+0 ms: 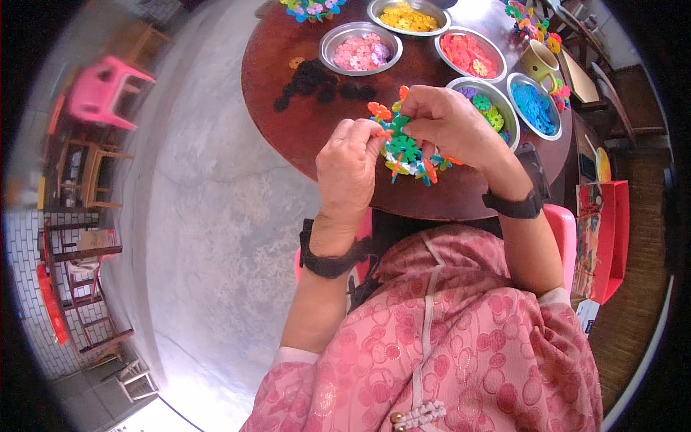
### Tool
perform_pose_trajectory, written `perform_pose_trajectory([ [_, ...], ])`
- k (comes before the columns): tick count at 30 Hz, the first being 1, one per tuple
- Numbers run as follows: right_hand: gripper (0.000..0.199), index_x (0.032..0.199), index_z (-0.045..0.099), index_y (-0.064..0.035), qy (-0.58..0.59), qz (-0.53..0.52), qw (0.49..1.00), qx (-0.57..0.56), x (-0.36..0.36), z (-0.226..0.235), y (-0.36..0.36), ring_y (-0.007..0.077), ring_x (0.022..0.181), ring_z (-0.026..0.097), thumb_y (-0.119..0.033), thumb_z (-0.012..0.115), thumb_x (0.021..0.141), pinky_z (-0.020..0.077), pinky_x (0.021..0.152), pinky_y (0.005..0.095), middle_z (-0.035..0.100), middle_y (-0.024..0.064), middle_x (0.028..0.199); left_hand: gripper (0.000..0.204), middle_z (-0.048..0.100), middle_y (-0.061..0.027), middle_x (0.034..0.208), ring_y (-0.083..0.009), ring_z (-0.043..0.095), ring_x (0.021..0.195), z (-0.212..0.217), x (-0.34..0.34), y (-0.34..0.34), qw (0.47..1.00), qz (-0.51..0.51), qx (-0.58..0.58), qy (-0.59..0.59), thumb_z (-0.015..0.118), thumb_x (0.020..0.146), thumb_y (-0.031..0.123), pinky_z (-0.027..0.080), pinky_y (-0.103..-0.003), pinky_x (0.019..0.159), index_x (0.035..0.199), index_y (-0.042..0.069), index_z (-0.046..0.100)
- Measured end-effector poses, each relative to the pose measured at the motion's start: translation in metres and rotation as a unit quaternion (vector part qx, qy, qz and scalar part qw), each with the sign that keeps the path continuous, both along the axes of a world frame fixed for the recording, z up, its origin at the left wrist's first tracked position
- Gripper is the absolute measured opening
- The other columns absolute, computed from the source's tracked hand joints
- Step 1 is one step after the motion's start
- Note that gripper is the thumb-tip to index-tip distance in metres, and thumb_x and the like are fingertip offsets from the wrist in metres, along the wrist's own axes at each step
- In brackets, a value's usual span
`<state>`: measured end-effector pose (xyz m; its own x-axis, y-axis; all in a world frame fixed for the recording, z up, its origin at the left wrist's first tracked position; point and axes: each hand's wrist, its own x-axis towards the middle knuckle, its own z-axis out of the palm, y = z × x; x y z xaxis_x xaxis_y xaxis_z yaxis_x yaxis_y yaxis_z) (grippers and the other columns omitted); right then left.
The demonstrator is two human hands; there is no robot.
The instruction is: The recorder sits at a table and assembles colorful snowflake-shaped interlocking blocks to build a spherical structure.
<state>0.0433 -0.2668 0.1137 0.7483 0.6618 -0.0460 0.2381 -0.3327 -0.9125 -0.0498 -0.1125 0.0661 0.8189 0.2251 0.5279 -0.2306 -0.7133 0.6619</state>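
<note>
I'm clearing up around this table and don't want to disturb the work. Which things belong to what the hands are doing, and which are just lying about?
In use:
- left hand and right hand holding the multicoloured cluster of interlocked plastic snowflake discs
- round metal bowls of loose discs, pink, yellow, red, blue
- loose black discs on the round brown table

Lying about:
- olive mug
- pink plastic chair
- red paper bag

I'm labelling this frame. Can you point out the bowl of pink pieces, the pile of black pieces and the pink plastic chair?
bowl of pink pieces [333, 39]: head view, left metal rim.
pile of black pieces [311, 78]: head view, pile's middle.
pink plastic chair [101, 90]: head view, seat.
</note>
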Motion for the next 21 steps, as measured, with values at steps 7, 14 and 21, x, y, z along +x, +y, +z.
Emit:
perform_pose_trajectory([
  [7,0.008,0.089,0.056,0.0035,0.014,0.019,0.999,-0.023,-0.0011,0.0024,0.0003,0.0086,0.054,0.059,0.002,0.061,0.083,0.0475,0.046,0.0233,0.061,0.0047,0.069,0.008,0.061,-0.0126,0.082,-0.0323,0.062,0.075,-0.0019,-0.0004,0.0005,0.997,-0.021,0.069,-0.007,0.064,0.085,0.01,0.048,-0.038,0.064,0.09,0.004,0.062],
  [14,0.011,0.087,0.059,0.006,-0.019,0.012,1.0,-0.02,-0.0048,-0.0017,0.0035,0.0178,0.06,0.067,0.0,0.062,0.079,0.0535,0.049,0.0306,0.065,0.0128,0.071,0.006,0.061,-0.0127,0.083,-0.0325,0.063,0.076,-0.0051,-0.0016,-0.0019,0.997,-0.022,0.077,-0.017,0.062,0.086,0.008,0.049,-0.038,0.065,0.091,0.004,0.062],
  [21,0.009,0.087,0.059,0.0063,-0.006,0.029,0.999,-0.018,-0.002,0.0017,0.0038,0.0183,0.06,0.067,0.0,0.061,0.08,0.0535,0.05,0.0306,0.064,0.013,0.071,0.006,0.062,-0.0112,0.083,-0.0285,0.063,0.073,-0.0031,-0.0011,0.0045,0.998,-0.049,0.044,-0.002,0.062,0.086,0.005,0.05,-0.035,0.065,0.092,0.004,0.063],
])
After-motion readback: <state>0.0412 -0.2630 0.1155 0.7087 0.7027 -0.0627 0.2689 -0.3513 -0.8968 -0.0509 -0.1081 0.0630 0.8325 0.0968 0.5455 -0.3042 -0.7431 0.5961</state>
